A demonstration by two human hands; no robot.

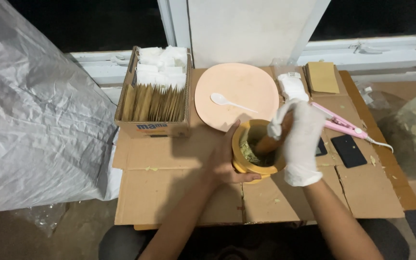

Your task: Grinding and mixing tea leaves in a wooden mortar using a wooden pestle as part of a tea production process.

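A: From the head camera, what is each hand doing?

B: The left hand (227, 161), bare, is cupping the outer wall of the yellow mortar (251, 161), its grip wrapping part-way round the side and base. The right hand (300, 139), wearing a white glove, is closing its grip fully round a wooden pestle (269, 143) whose lower end is sitting inside the mortar.

A: And what is lying inside it?

B: Greenish crushed leaves (249, 153) are showing just below the right grip, against the mortar's inner wall.

A: What is sitting around the grips?

B: Everything is resting on flattened cardboard (169, 192) serving as a worktop. Just beyond the mortar a round pink plate (237, 86) is carrying a white plastic spoon (229, 102). Further out past the left grip, a cardboard box (152, 127) is holding brown packets and white sachets. Outward of the right grip a pink sealing tool (340, 123) and a dark flat device (348, 150) are lying near each other.
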